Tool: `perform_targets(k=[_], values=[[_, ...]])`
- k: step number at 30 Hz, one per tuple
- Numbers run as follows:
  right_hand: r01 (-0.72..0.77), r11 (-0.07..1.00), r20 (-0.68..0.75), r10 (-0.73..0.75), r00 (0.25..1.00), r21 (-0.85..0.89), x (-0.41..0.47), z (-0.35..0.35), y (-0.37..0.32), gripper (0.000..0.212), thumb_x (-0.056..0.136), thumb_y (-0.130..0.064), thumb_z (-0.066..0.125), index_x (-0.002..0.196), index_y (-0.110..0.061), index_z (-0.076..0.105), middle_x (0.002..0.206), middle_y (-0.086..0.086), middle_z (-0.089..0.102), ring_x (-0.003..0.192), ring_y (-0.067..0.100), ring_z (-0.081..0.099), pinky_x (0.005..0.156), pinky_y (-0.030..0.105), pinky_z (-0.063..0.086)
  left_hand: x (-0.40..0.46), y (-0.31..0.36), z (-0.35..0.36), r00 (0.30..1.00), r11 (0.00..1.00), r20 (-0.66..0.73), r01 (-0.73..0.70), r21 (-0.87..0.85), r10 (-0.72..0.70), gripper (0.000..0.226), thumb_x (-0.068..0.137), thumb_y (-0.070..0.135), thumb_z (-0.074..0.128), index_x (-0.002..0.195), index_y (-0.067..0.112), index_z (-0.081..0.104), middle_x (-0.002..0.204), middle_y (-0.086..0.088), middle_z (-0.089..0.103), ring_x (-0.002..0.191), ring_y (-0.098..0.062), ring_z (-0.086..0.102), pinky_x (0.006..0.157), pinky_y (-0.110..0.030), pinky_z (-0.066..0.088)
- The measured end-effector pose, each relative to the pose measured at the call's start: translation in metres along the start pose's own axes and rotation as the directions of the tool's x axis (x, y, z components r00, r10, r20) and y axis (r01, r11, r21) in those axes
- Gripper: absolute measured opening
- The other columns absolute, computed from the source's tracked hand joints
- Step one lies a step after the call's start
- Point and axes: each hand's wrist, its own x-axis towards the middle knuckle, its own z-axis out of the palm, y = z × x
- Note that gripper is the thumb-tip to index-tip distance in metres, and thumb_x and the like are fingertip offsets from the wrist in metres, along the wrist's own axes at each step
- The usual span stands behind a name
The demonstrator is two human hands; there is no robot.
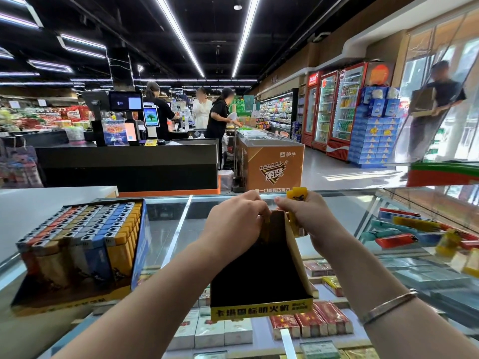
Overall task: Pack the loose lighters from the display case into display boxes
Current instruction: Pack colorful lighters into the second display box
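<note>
An open black display box (261, 278) with a yellow front strip stands on the glass case top in front of me; its inside looks dark. My left hand (236, 224) is curled at the box's back wall, with a bit of yellow showing by its fingers. My right hand (308, 218) grips yellow lighters (296, 196), held upright just right of the box's back edge. Loose lighters (414, 233) in red, yellow and teal lie in a heap on the glass at the right. A full display box of lighters (83, 244) stands at the left.
Cigarette packs (311, 323) lie under the glass of the case (171, 229). A white counter (39, 211) adjoins at the left. Beyond are a checkout counter (129, 161), several people, an orange freezer (272, 164) and drink fridges (337, 107).
</note>
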Motion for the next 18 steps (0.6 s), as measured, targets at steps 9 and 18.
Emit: perform_targets(k=[9, 18], values=[[0.104, 0.989, -0.127, -0.091, 0.988, 0.102, 0.003, -0.007, -0.005, 0.033, 0.083, -0.033, 0.065, 0.078, 0.0, 0.063, 0.067, 0.006, 0.053, 0.06, 0.013, 0.048, 0.05, 0.02, 0.044, -0.003, -0.017, -0.009, 0.972, 0.974, 0.224, 0.121, -0.193, -0.076, 0.03, 0.087, 0.036, 0.059, 0.117, 0.037, 0.059, 0.113, 0.013, 0.063, 0.105, -0.008, 0.056, 0.088, -0.03, 0.048], [0.152, 0.898, 0.19, -0.248, 0.95, 0.414, -0.011, -0.004, -0.021, 0.023, 0.071, -0.032, 0.066, 0.077, -0.01, 0.07, 0.063, 0.001, 0.063, 0.062, 0.016, 0.061, 0.058, 0.032, 0.056, -0.004, -0.011, -0.014, 0.996, 0.854, -0.048, 0.039, -0.519, -0.074, 0.023, 0.079, 0.044, 0.065, 0.1, 0.044, 0.055, 0.086, 0.024, 0.066, 0.086, 0.009, 0.06, 0.081, -0.019, 0.049]])
